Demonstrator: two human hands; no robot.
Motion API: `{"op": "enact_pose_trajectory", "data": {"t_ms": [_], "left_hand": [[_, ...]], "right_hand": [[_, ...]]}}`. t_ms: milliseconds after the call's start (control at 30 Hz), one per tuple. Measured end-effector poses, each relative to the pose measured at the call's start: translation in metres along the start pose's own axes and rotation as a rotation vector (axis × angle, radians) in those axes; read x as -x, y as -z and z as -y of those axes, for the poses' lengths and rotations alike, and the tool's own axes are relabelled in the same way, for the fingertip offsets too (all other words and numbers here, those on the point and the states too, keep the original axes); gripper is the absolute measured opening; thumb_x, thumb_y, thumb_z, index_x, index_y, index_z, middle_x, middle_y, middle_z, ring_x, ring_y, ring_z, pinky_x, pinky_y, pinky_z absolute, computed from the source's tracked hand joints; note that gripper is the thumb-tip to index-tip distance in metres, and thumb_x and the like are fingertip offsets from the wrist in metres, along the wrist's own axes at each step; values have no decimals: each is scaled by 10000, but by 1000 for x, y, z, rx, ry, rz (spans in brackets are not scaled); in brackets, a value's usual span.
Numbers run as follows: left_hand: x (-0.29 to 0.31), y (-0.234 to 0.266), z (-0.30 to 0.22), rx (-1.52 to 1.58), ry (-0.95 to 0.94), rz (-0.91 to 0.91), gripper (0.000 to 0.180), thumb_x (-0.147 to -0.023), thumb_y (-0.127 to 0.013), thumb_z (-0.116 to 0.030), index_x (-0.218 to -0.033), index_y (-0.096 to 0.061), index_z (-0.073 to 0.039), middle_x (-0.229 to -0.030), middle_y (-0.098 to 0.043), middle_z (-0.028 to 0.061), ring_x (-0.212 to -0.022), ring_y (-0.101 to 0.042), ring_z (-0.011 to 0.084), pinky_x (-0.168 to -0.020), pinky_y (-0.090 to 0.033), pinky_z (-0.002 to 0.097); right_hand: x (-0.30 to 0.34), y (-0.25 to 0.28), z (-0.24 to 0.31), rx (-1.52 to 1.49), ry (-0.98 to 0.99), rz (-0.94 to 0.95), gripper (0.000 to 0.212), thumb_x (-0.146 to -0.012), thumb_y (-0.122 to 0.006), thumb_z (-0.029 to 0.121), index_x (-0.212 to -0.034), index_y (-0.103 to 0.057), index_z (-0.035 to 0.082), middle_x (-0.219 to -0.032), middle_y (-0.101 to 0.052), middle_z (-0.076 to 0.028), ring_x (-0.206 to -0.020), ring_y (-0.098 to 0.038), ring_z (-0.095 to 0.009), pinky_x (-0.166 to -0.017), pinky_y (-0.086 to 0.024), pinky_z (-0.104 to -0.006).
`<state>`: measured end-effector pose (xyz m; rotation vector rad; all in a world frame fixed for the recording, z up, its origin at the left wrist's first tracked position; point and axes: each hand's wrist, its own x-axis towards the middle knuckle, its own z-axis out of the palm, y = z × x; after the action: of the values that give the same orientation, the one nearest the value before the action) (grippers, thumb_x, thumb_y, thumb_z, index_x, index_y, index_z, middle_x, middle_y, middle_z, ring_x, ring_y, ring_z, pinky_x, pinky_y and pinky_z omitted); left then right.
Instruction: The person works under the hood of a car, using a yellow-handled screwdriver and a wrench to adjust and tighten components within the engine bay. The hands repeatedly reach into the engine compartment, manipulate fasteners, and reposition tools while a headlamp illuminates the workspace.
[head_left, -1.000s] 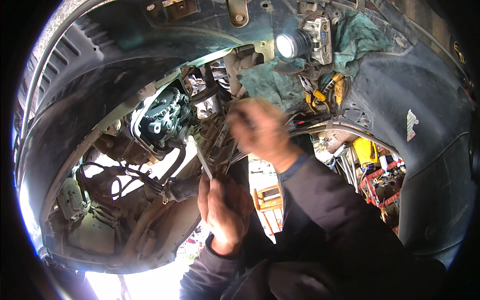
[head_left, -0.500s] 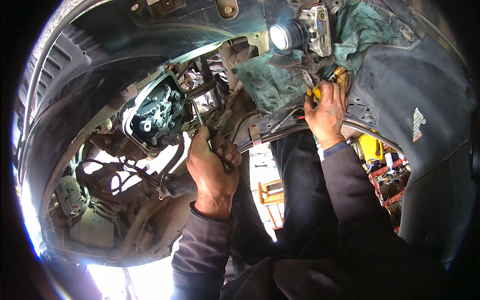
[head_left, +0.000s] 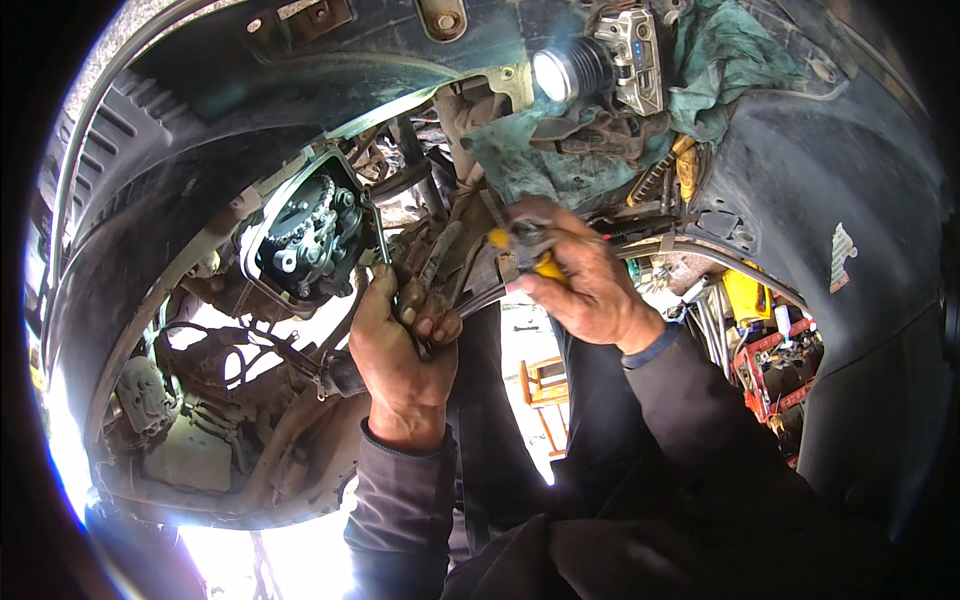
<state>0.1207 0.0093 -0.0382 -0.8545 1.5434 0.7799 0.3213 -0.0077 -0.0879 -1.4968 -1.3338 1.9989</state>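
My left hand (head_left: 405, 340) is closed round a slim shiny metal rod tool (head_left: 381, 238), its kind unclear. The rod points up beside the right rim of an opened engine housing (head_left: 262, 218), where a dark sprocket with a chain (head_left: 305, 218) shows. My right hand (head_left: 585, 280) is closed on yellow-handled pliers (head_left: 548, 266), held in the air to the right of my left hand. Motion blurs the pliers, and fingers cover part of them.
A lit lamp (head_left: 570, 72) sits on a green cloth (head_left: 735, 65) at the top. Below it lie yellow-and-black tool handles (head_left: 655, 178). A dark fender panel (head_left: 860, 200) curves at right. Lower down are a red tool tray (head_left: 765, 370) and an orange stool (head_left: 545, 383).
My right hand has lifted the pliers from beside the cloth and carried them left, toward my left hand. My left hand has shifted slightly left and down with the rod tool.
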Motion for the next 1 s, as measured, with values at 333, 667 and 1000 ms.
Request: {"op": "enact_pose_trajectory", "data": {"t_ms": [333,667,1000], "left_hand": [[-4,6,2,-5,-7,73,178,-1015,-431,-230,-886,-492,-123,-617,-385,-47,-502,-357,82,-483,-322,252],[2,-11,7,-41,-61,-56,209,-1025,-399,-208,-848,-475,-127,-573,-392,-81,-461,-368,32,-435,-315,209],[1,-8,7,-29,-67,-53,245,-1021,-400,-207,-797,-466,-132,-578,-378,-73,-470,-352,41,-442,-301,206]], "right_hand": [[-39,-48,11,-424,-149,217,281,-788,-694,180,-966,-587,-9,-933,-567,-162,-900,-574,-313,-809,-465,-389],[-54,-36,9,-284,-423,382,289,-837,-628,121,-1057,-619,-66,-805,-678,-152,-731,-618,-195,-674,-486,-352],[-72,-31,21,-112,-452,471,251,-862,-632,155,-915,-652,-89,-766,-658,-182,-689,-607,-189,-646,-470,-359]]}}
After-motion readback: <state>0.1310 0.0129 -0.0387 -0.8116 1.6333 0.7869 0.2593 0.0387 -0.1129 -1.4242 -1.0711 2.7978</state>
